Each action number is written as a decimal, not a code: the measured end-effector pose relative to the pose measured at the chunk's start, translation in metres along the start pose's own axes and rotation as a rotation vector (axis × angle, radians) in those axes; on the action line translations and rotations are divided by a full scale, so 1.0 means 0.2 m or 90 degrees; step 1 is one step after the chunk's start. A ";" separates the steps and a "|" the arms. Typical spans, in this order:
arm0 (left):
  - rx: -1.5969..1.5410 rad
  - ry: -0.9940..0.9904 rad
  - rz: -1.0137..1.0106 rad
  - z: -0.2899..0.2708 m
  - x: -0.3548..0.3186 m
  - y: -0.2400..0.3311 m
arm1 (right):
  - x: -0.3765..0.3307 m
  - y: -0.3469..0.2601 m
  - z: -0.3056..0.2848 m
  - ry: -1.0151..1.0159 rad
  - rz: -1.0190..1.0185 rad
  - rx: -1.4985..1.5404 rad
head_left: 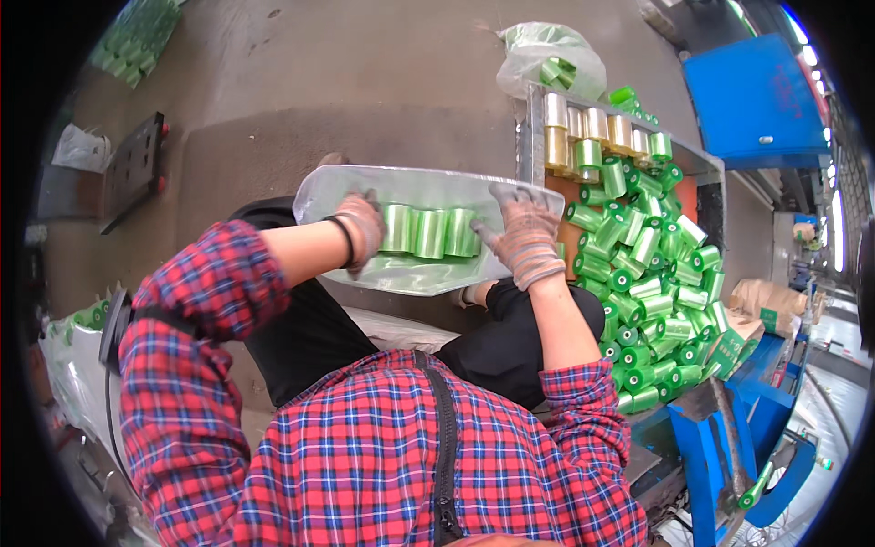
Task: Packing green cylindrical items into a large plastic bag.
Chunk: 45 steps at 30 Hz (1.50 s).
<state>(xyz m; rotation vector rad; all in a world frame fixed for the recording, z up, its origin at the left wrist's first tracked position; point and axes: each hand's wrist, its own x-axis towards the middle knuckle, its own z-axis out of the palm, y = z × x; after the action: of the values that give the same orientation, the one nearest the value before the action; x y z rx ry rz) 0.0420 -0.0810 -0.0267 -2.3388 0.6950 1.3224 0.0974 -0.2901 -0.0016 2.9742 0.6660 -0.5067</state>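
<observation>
Grey concrete floor [365, 82] fills the background, with a black flat plate [135, 166] lying on it at the far left and a pile of green rolls [137, 36] at the upper left corner. Moving right, the left hand [360, 230], gloved and with a dark band at the wrist, has its fingers curled against the left end of a row of three green tape rolls [428, 232]. These rolls lie side by side inside a clear plastic bag [428, 187], which is held up in front of the person above the lap. The right hand [521, 239], also gloved, presses on the bag's right portion with fingers spread, one finger pointing toward the rolls. The bag film appears thin, soft and slippery; the rolls appear light and stiff, and free to roll. Judged from this, support is best taken at both ends of the row through the film. Further right, a metal-edged tray [530, 128] holds a heap of green and gold rolls [656, 273]. A blue bin [752, 100] stands at the upper right.
</observation>
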 end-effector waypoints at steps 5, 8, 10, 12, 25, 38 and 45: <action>-0.019 0.123 0.038 0.02 0.69 0.25 | 0.13 0.07 -0.03 0.159 -0.047 0.108; -0.141 0.128 -0.068 0.01 0.83 0.36 | 0.16 0.14 -0.03 0.149 -0.019 0.159; -0.181 0.185 -0.100 0.19 1.00 0.38 | 0.16 0.15 -0.07 0.080 0.003 0.161; -0.198 0.237 -0.114 0.16 0.99 0.35 | 0.17 0.21 -0.11 0.074 0.009 0.170; -0.196 0.274 -0.071 0.03 0.73 0.37 | 0.28 1.22 0.51 0.093 0.287 0.537; -0.356 0.247 0.055 0.10 0.23 0.41 | -0.13 1.14 1.19 -0.083 0.618 1.074; -0.272 0.694 -0.330 0.13 -0.29 -0.02 | -0.47 1.07 0.34 0.297 0.075 1.369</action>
<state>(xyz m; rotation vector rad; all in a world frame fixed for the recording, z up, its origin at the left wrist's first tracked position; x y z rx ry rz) 0.0011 -0.0500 0.0112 -3.2014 -0.0114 -0.1295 0.0873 -0.5310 -0.0402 5.0705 -0.8811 -0.7978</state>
